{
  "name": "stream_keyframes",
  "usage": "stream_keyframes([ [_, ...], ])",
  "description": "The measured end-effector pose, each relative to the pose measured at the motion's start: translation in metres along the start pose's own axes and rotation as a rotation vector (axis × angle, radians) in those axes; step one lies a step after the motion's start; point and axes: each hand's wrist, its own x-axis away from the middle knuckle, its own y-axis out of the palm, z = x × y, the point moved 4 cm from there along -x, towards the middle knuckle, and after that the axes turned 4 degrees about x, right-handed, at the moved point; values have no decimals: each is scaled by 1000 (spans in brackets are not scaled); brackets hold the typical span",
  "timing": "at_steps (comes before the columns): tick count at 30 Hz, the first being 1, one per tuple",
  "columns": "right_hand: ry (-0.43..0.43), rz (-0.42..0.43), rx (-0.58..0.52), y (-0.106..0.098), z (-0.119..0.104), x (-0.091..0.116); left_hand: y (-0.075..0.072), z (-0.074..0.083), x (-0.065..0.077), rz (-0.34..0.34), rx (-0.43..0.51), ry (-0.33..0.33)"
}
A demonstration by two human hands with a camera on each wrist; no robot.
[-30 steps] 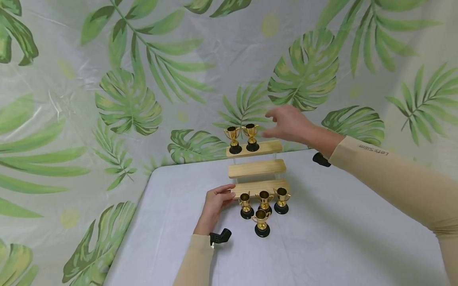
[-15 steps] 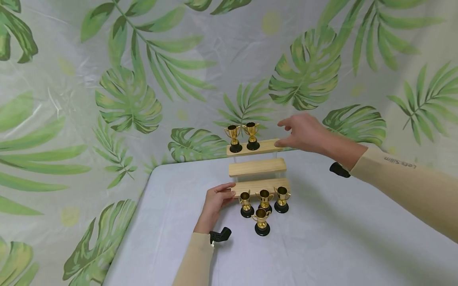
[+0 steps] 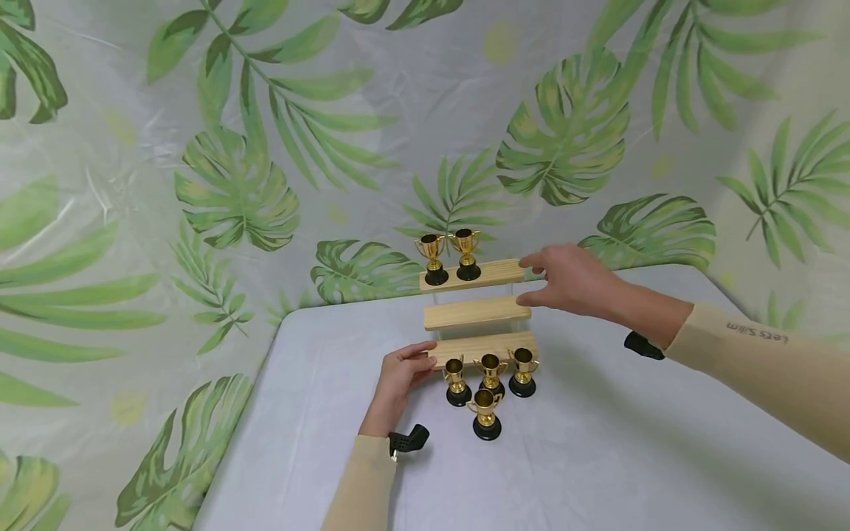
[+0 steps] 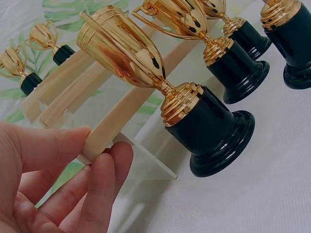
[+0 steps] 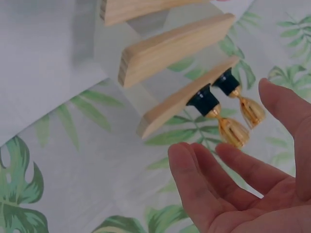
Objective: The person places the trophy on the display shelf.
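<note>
My left hand [image 3: 396,377] pinches the left end of the lowest wooden shelf [image 4: 104,133] of a three-tier display stand, thumb on one side and fingers on the other. Two small gold trophy cups with black bases, a left one [image 3: 434,259] and a right one [image 3: 468,255], stand upright on the left half of the top shelf [image 3: 501,271]. Beside the stand's right end is my right hand [image 3: 576,282], fingers spread and holding nothing; the right wrist view shows them apart from the wood. The middle shelf [image 3: 477,313] carries no trophy.
Several more trophies stand on the white-covered table [image 3: 631,442] before the lowest shelf: a left one [image 3: 457,383], a right one [image 3: 523,374], and a nearest one [image 3: 486,415] among them. A leaf-patterned curtain [image 3: 398,110] hangs behind the table.
My right hand has come down from above the top shelf's right part to beside the stand's right end, moving rightward too. My left hand keeps its grip; the trophies have not moved.
</note>
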Motion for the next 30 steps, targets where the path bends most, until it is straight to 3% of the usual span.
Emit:
stream_keyframes([
  [14, -28, -43, 27, 35, -3, 18, -1, 0, -2, -27, 12, -9],
  [20, -26, -98, -4, 50, -4, 27, 3, 15, 10, -49, -3, -4],
  [30, -37, -132, -55, 75, -5, 38, -1, 0, 1, -1, 7, -9],
])
